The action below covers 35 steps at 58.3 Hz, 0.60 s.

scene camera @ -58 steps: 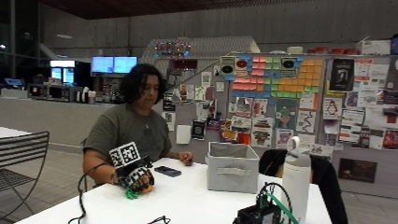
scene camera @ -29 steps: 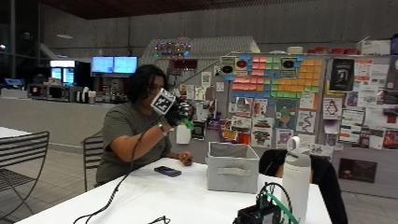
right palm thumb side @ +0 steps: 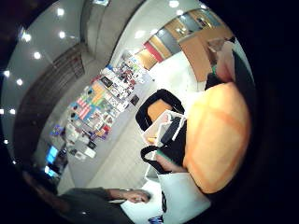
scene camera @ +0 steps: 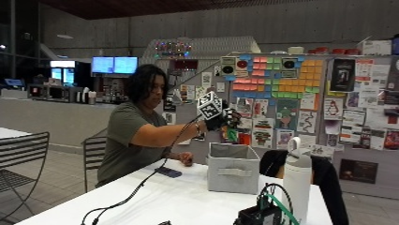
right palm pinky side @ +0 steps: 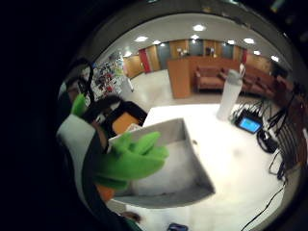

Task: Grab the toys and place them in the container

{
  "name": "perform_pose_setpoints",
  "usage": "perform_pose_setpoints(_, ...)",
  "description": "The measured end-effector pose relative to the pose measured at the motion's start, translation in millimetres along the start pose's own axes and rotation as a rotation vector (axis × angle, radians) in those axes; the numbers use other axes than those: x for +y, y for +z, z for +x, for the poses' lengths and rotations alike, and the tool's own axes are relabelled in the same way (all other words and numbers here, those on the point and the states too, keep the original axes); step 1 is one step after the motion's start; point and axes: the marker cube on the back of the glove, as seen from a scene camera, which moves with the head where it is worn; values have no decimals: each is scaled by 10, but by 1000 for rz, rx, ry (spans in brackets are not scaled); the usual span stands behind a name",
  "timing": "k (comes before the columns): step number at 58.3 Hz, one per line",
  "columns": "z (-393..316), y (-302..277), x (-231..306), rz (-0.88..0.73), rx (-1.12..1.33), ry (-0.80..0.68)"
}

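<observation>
A white tabletop (scene camera: 168, 197) stands in a hall with a poster wall (scene camera: 312, 93) behind. On it sit a grey bin (scene camera: 233, 168), a white bottle (scene camera: 297, 180) and a phone (scene camera: 168, 172). The gloved hand (scene camera: 221, 119) hangs over the bin, fingers curled round a green toy (right palm pinky side: 130, 159). The toy's body is mostly hidden.

On the white table (scene camera: 168, 197): one grey fabric container (scene camera: 233, 168), one white bottle (scene camera: 297, 180), one dark phone (scene camera: 168, 172). One toy (scene camera: 232, 135) held above the container, at its 12 o'clock.
</observation>
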Motion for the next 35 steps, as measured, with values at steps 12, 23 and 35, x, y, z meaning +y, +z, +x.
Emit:
perform_pose_setpoints(12, 39, 166, 95, -217, -53, 50)
perform_pose_setpoints(23, -53, -70, 412, -261, 12, -39)
perform_pose_setpoints(35, -39, -454, 1198, -315, 253, -248)
